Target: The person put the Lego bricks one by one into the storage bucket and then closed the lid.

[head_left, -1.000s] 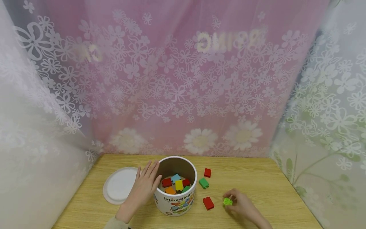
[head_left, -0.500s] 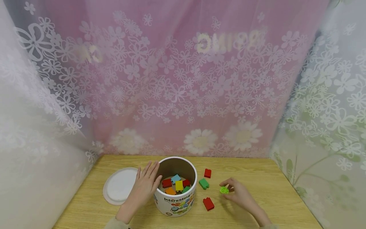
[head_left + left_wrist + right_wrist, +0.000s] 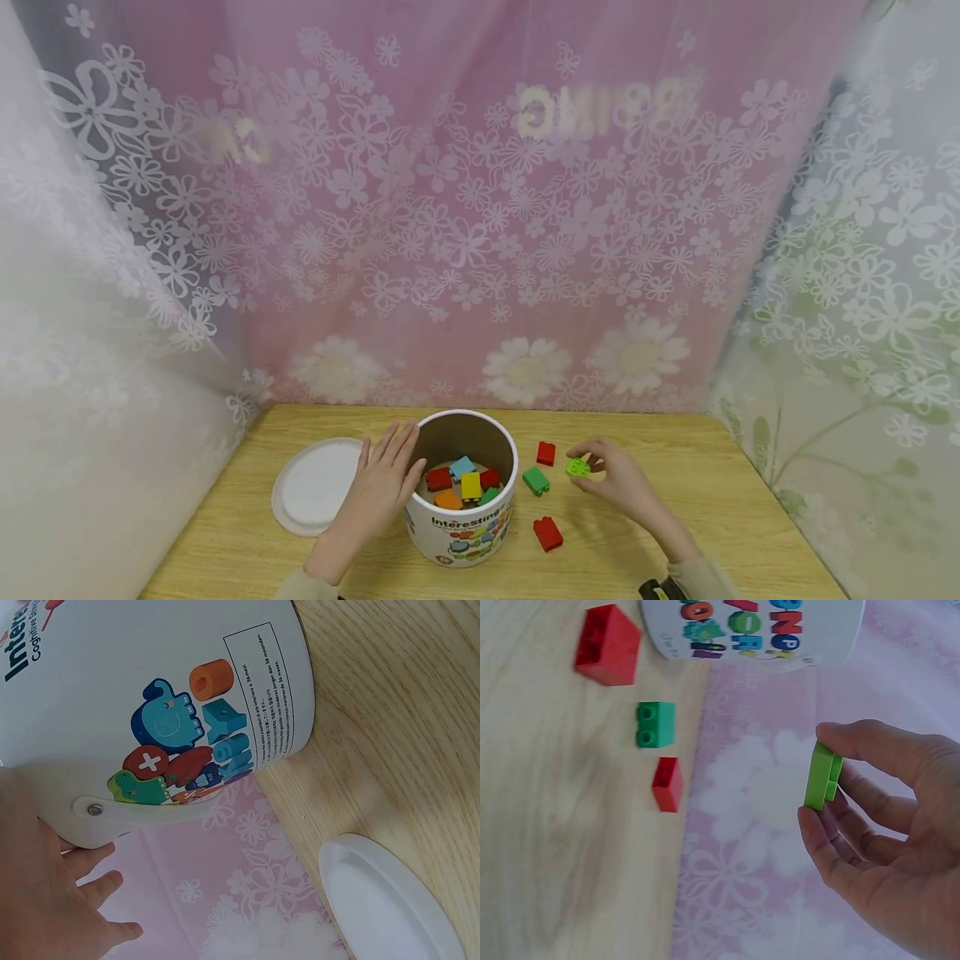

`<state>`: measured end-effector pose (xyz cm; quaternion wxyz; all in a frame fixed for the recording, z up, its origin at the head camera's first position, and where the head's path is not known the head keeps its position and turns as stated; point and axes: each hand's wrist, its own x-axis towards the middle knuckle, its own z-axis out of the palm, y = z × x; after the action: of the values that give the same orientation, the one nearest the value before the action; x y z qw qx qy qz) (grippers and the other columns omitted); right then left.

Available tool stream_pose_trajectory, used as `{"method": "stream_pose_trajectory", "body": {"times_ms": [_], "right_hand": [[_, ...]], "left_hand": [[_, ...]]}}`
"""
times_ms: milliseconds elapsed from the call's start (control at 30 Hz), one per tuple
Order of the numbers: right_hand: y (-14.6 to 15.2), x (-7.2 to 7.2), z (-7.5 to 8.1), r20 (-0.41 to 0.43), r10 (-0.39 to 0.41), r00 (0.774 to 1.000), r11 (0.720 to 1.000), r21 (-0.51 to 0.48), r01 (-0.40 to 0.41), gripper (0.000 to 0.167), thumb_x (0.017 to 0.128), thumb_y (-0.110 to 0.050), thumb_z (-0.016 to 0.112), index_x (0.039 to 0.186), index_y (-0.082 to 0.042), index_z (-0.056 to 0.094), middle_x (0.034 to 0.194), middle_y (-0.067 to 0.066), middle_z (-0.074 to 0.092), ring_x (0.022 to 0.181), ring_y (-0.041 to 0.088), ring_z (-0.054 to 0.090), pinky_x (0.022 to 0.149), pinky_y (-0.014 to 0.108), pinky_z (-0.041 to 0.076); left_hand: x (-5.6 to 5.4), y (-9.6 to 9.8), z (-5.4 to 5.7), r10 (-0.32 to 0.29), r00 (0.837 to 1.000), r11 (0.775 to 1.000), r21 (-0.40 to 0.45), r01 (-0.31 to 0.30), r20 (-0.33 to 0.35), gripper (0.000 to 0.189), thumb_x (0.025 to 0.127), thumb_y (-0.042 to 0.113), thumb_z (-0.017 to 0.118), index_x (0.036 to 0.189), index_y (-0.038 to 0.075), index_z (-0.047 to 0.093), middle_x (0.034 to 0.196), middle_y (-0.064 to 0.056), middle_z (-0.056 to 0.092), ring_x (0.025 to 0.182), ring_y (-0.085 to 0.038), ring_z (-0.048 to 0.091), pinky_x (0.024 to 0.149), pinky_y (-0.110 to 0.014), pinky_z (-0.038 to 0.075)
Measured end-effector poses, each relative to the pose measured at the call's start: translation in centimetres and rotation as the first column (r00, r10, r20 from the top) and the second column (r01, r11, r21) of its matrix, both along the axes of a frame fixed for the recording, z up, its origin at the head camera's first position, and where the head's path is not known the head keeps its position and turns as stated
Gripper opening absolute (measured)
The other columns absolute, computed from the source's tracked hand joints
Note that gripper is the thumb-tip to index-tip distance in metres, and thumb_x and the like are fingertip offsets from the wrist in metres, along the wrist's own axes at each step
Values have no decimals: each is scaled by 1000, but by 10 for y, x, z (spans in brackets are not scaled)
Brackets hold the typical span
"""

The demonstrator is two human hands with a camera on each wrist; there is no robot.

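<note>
My right hand (image 3: 621, 482) pinches a lime-green toy brick (image 3: 823, 777) between thumb and fingertips, raised above the table to the right of the bucket. With its fingers straight, my left hand (image 3: 378, 483) rests against the left side and rim of a white printed bucket (image 3: 459, 537). Inside the bucket lie several bricks, among them a yellow brick (image 3: 470, 485), a light blue brick (image 3: 462, 467) and an orange brick (image 3: 448, 499). Between bucket and right hand lie a green brick (image 3: 536, 481), a far red brick (image 3: 546, 453) and a near red brick (image 3: 548, 533).
A round white lid (image 3: 318, 486) lies on the wooden table (image 3: 675, 450) left of the bucket, partly behind my left forearm. Behind the table hangs a pink flowered curtain (image 3: 480, 250), with pale curtains at both sides.
My right hand has lifted the lime-green brick off the table area and carried it away from me and slightly left. The left hand and bucket have stayed in place.
</note>
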<state>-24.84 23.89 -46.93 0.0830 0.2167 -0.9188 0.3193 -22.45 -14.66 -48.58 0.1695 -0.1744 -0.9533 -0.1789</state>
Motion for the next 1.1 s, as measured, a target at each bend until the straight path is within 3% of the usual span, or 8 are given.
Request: {"method": "stream_pose_trajectory", "body": {"times_ms": [267,733,1100], "right_hand": [[-18,-9,15,-26,-26,999,1000,9,27,30,85,-8,82,113,-12,72,107,4,65,88,20,63,79,35,59],[-63,-23,37,-73,44,996,997,-65,-49,30,85,-6,82,113,-9,73,106,8,66,91,25,65,83,40,60],[-98,-32,41,-78,113,991,990,-75,-119,32,86,-8,81,117,-6,72,113,10,64,93,24,65,84,40,59]], "left_hand": [[1,0,2,-7,1000,1000,18,7,-2,60,109,41,43,157,6,38,162,-10,36,153,-32,25,120,-66,13],[0,-1,1,-8,1000,1000,6,8,-5,59,109,41,43,156,6,39,162,-9,36,152,-33,27,120,-66,14],[1,0,2,-13,1000,1000,3,13,-15,59,109,41,44,156,5,40,161,-11,37,152,-34,27,120,-66,14]]}}
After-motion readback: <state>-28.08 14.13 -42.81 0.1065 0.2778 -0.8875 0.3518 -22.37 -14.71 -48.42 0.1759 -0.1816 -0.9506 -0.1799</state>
